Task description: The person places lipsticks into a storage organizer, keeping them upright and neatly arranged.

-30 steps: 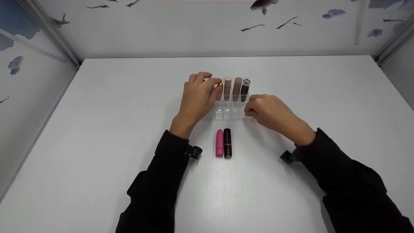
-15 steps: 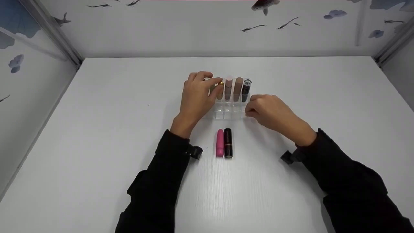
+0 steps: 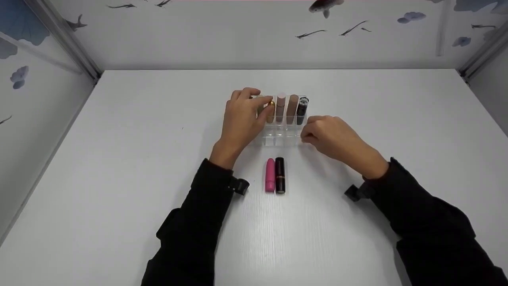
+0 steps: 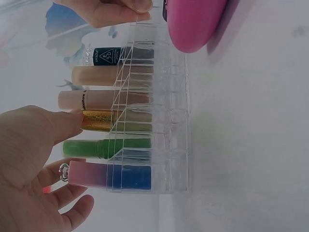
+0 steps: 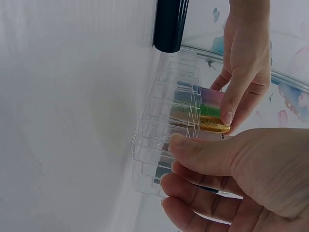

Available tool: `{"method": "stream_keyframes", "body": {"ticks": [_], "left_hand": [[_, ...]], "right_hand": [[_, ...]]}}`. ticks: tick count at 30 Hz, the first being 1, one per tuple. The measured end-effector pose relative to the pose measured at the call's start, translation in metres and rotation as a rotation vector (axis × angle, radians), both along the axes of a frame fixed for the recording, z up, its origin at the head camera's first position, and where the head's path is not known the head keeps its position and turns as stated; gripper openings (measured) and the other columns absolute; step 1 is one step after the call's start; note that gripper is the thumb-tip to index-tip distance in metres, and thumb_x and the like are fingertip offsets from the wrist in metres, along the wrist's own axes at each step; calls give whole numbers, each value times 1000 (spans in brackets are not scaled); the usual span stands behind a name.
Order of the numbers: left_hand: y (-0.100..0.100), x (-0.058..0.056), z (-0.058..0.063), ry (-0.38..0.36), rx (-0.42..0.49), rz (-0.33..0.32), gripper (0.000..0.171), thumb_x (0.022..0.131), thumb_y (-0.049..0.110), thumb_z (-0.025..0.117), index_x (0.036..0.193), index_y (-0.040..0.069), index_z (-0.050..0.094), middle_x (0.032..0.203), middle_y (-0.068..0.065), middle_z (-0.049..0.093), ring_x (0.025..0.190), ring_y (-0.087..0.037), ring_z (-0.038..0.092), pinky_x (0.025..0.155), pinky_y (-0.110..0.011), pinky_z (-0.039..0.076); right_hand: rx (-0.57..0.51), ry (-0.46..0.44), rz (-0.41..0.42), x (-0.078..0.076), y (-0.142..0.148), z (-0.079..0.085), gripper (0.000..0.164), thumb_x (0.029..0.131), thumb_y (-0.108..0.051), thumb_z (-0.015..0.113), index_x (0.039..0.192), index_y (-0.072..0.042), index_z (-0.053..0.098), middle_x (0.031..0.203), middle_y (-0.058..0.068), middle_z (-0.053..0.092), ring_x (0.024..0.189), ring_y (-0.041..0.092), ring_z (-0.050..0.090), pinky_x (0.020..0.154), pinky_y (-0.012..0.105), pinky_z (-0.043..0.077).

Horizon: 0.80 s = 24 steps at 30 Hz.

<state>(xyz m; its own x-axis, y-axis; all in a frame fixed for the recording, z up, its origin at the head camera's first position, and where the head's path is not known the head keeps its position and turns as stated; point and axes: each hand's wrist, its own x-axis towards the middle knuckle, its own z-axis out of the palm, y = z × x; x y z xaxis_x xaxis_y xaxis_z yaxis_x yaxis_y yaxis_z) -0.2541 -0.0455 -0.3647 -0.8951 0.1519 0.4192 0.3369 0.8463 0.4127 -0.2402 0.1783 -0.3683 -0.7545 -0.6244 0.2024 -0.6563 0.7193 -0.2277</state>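
A clear lipstick organizer stands on the white table with a back row of upright tubes. My left hand reaches over its left side and pinches the gold lipstick tube by its top, thumb against it; the tube's lower part sits in its slot. Beside it are a green tube and a pink-and-blue tube, mostly hidden by this hand in the head view. My right hand, fingers curled, holds the organizer's right front edge; its exact contact is partly hidden.
In front of the organizer a pink tube and a black lipstick tube lie side by side. Pale pink, tan and dark tubes fill the right slots. White printed panels border the table.
Hardly anything differs: both hands keep their places at the organizer, the left one at the gold tube throughout. The view has shifted very slightly.
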Motion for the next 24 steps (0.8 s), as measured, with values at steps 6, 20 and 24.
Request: {"method": "stream_keyframes", "body": {"ticks": [6, 20, 24], "left_hand": [[-1, 1, 2, -23, 0, -11, 31, 90, 32, 64, 120, 25, 66, 124, -4, 60, 116, -22, 51, 95, -37, 44], [-15, 1, 15, -224, 155, -3, 93, 78, 28, 77, 151, 19, 20, 142, -10, 42, 114, -21, 54, 98, -33, 45], [-23, 0, 17, -432, 178, 48, 109, 72, 36, 81, 152, 22, 9, 151, -12, 31, 134, -28, 40, 108, -42, 36]], "right_hand": [[5, -3, -3, 0, 0, 0, 5, 82, -5, 69, 84, -6, 74, 83, 6, 68, 76, 20, 65, 67, 37, 53], [-7, 22, 20, 0, 1, 0, 5, 82, -3, 69, 82, -6, 73, 81, 6, 68, 75, 20, 65, 66, 36, 52], [-7, 23, 23, 0, 1, 0, 6, 82, -3, 69, 82, -6, 73, 81, 6, 68, 76, 20, 66, 66, 36, 53]]}}
